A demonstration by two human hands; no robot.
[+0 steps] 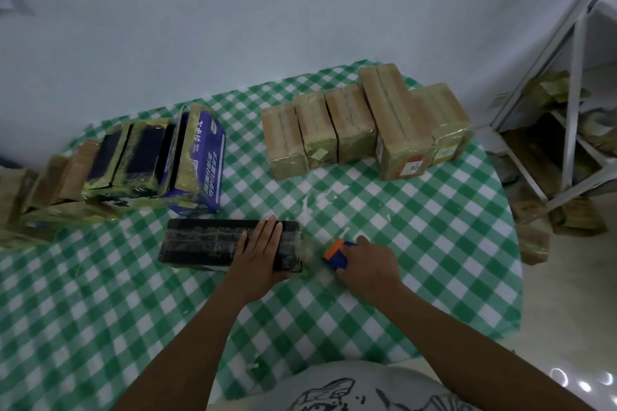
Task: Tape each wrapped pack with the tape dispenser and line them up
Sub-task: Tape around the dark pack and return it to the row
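The black film-wrapped rectangular pack (200, 243) lies on the green-checked bench (417, 260), just left of the blue-and-orange plastic tape dispenser (335, 255) clasped in my right grip (369, 265). My left grip (262, 252) presses flat-fingered on it. It looks stiff and slick; I'd pin it from above.

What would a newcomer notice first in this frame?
At centre, the left hand presses flat on a black pack, while the right hand grips a blue-and-orange tape dispenser beside it. Behind them, a row of brown taped packs stands on the green checked tablecloth.
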